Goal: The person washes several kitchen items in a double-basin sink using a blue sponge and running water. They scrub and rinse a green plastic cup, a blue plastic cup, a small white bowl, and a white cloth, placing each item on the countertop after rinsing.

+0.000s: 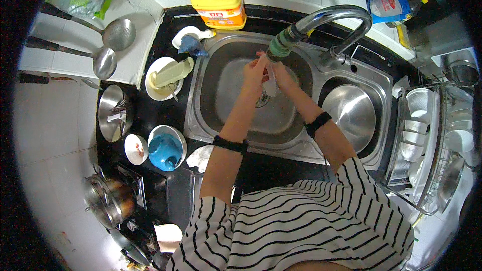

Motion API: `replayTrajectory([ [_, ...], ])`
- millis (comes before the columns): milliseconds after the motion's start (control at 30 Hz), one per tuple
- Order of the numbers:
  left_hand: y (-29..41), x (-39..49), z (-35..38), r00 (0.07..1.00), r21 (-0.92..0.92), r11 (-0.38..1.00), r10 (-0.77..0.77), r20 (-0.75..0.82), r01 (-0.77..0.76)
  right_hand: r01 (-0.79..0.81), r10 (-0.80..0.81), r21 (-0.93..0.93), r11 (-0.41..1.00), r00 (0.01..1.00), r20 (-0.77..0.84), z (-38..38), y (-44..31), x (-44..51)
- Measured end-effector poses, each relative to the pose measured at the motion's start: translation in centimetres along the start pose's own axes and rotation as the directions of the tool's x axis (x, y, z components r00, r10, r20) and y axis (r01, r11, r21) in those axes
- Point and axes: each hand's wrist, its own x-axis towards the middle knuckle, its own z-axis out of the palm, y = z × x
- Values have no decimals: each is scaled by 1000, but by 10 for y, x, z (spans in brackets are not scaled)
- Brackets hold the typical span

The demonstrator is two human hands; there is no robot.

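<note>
Both hands are over the large basin of a stainless steel sink (218,120), just below the green end of a curved chrome faucet (357,11). My left hand (254,69) has its fingers bent around the upper part of a pale, translucent object (270,82); what this object is cannot be told. On its other side is my right hand (280,73), close against the same object and partly hidden by the faucet end. Beneath them the drain (262,101) shows in part. Whether water is running is unclear.
A large metal lid or bowl (350,116) fills the small basin. Left of the sink stand a white bowl (150,90) and a blue container (165,152) inside another bowl. A yellow detergent jug (222,3) stands behind; a dish rack (433,150) is at right.
</note>
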Motion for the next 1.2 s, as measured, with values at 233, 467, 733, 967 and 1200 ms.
replayTrajectory([
  [233, -2, -8, 2, 839, 483, 690, 393, 377, -540, -213, 257, 578, 788, 966, 6, -14, 5, 8],
  [467, -7, -11, 2, 990, 12, 999, 35, 136, -37, 137, -113, 144, 980, 980, -163, -11, -6, 7],
  [733, 0, 1, -5, 995, -209, 976, -47, 89, 65, 142, -194, -251, 958, 961, -196, 11, -14, -11],
  [967, -3, -8, -3, 784, 652, 439, 290, 549, -618, -83, 97, 675, 733, 995, 17, 5, -24, -11],
  [1200, -4, 2, 15, 893, 376, 831, 449, -21, -410, 113, -53, 398, 910, 986, -159, 32, -15, -9],
])
